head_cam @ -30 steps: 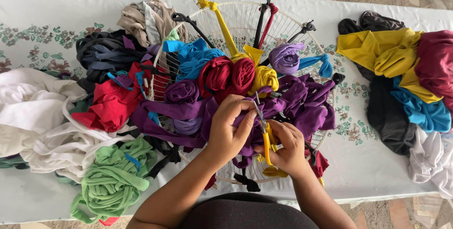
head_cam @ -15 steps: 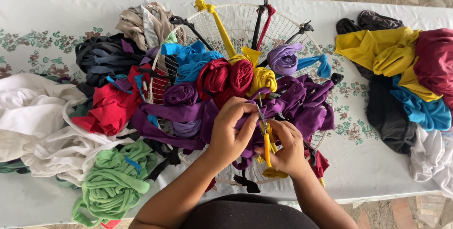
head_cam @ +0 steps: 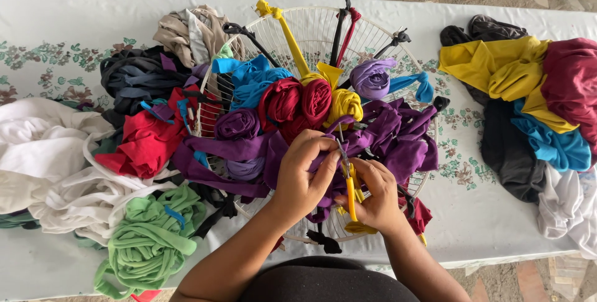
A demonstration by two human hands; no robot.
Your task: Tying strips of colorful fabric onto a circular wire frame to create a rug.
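Both hands busy near the front edge of the table (head_cam: 74, 22). Left hand (head_cam: 303, 177) with fingers pinched tight on a purple cloth strip (head_cam: 379, 137). Right hand (head_cam: 373, 199) closed around yellow scissors (head_cam: 352, 193), blades at the strip. All on the round wire frame (head_cam: 311, 28), already part filled with rolled red, purple, yellow and blue cloth. Far side of the frame bare, so lots left to fill. Green strips (head_cam: 149, 240) waiting at the front left corner.
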